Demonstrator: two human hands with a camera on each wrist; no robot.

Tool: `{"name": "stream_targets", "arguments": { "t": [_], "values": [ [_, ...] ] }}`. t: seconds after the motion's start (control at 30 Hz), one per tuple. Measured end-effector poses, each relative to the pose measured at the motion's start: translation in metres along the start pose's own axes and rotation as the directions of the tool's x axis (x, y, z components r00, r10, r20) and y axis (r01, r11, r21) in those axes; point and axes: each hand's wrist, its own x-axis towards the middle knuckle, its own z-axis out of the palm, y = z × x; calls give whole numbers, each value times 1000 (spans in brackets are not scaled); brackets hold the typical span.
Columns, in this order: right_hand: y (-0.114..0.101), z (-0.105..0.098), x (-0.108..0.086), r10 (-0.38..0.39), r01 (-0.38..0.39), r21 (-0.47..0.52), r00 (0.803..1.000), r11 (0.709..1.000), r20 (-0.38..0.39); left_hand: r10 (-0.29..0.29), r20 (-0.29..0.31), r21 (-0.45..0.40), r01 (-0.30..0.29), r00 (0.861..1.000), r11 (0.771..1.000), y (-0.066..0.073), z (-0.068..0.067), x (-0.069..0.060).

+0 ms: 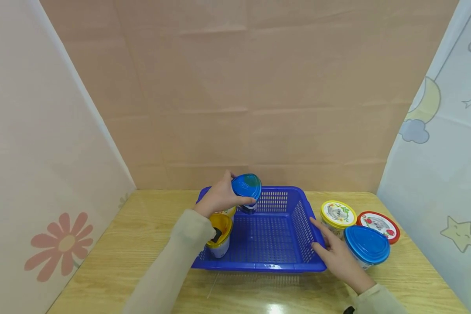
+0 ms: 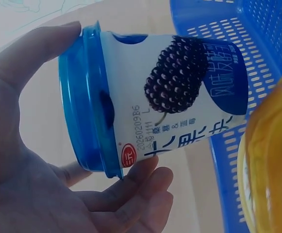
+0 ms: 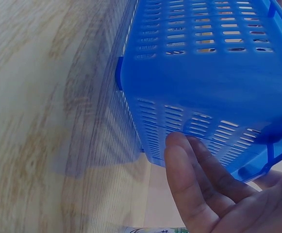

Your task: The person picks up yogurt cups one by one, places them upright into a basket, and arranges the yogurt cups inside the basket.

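A yogurt cup with a blue lid point(image 1: 246, 186) and a blackberry printed on its side point(image 2: 177, 77) is gripped by my left hand point(image 1: 220, 197), over the back left part of a blue plastic basket point(image 1: 259, 266). Thumb and fingers lie around the lid end; the cup looks tilted. My right hand point(image 1: 337, 257) holds the basket's right rim, its fingers point(image 3: 179, 170) against the outer wall. Inside the basket, on the left, stands a cup with a yellow lid point(image 1: 223, 224). Behind it another yellow-lidded cup point(image 1: 230, 211) is partly hidden by my left hand.
To the right of the basket stand a yellow-lidded tub point(image 1: 339, 213), a red-lidded tub point(image 1: 378, 226) and a blue-lidded cup point(image 1: 366, 244), close together on the wooden table point(image 1: 141, 244). Brown paper point(image 1: 235, 100) covers the back, with patterned sheets at both sides.
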Motion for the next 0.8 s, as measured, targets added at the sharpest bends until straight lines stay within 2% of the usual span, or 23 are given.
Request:
{"name": "stream_targets", "arguments": {
  "t": [0.4,0.6,0.8],
  "values": [
    [2,1,1,3,-3,-9,1000,1000,1,18,61,37,-21,998,999,-3,12,13],
    [3,1,0,0,0,-10,1000,1000,-2,-24,66,124,16,998,992,-5,17,17],
    [3,0,0,-4,4,-4,1000,1000,-2,-77,81,129,66,994,989,-1,19,19]
  ]
}}
